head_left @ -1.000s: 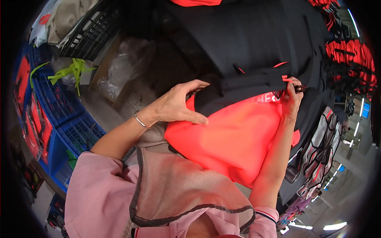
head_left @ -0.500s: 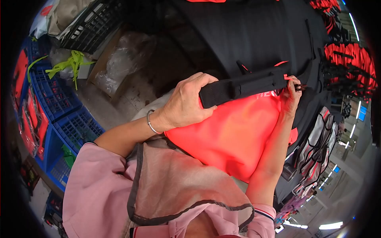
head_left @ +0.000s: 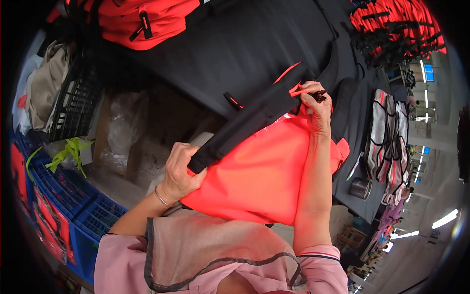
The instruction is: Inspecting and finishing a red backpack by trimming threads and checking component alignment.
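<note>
A bright red-orange fabric piece (head_left: 254, 179), which looks like a bag, hangs across my lap with a thick black band (head_left: 245, 132) along its upper edge. Fingers and thumb of my left hand (head_left: 183, 169) close round the band's lower left end. At the upper right end, my right hand (head_left: 316, 110) pinches the band beside a small red-orange tab (head_left: 295, 90). A small dark object (head_left: 318, 96) shows at the right hand's fingers; its kind is unclear. The band slants upward from left to right, held over the edge of a black-covered table (head_left: 235, 54).
Red-orange bags (head_left: 142, 22) lie at the far left of the table. Blue crates (head_left: 103, 215) and a black crate (head_left: 73, 108) stand at left, near a carton with clear plastic (head_left: 122, 127). A metal cup (head_left: 361, 187) sits at right. Red-orange pieces (head_left: 396, 27) are heaped far right.
My left hand has moved down and left, so the band slants more steeply. The right hand keeps its hold. The view has shifted, bringing the red-orange bags at far left into sight.
</note>
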Motion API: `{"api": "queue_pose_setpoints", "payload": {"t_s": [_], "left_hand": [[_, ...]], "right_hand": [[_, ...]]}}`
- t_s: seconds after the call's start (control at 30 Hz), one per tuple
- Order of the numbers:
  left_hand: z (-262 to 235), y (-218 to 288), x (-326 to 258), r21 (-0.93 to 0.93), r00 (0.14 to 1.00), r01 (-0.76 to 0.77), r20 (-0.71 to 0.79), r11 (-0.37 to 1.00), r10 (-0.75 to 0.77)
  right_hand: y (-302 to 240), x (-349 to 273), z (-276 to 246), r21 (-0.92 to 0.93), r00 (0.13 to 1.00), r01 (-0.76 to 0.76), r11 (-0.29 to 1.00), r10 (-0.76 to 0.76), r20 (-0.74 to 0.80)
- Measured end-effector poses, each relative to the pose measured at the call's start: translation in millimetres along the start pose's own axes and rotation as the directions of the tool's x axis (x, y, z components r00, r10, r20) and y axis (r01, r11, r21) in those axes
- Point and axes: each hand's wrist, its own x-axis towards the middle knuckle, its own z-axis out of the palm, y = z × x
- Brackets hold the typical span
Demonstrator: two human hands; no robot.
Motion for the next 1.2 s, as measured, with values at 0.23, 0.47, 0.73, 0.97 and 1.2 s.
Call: {"api": "queue_pose_setpoints", "payload": {"t_s": [0.23,0.47,0.73,0.97,1.2], "left_hand": [[-23.6,23.7,96.2,-0.131,0.944,0.195,0.294,0.972,-0.150],[22.7,21.9,140.6,-0.100,0.821,0.338,0.518,0.936,-0.241],[36.1,21.1,128.8,-0.104,0.952,0.084,0.303,0.991,-0.048],[13.4,-4.4,144.5,0.114,0.923,0.289,0.232,0.950,-0.309],[73.8,68.0,203.3,0.104,0.840,-0.534,0.183,0.839,0.511]], "right_hand": [[-4.4,1.1,6.8,-0.159,0.999,0.027,0.987,-0.021,0.040],[-1.7,-5.5,17.3,-0.154,0.998,0.050,0.987,-0.043,0.050],[-6.3,-2.1,14.6,-0.234,0.999,0.020,0.972,-0.025,-0.020],[-89.8,-17.3,-40.3,-0.285,0.879,-0.115,0.952,-0.036,-0.476],[-46.8,-72.0,-110.8,-0.446,0.820,-0.194,0.874,-0.105,-0.563]]}}
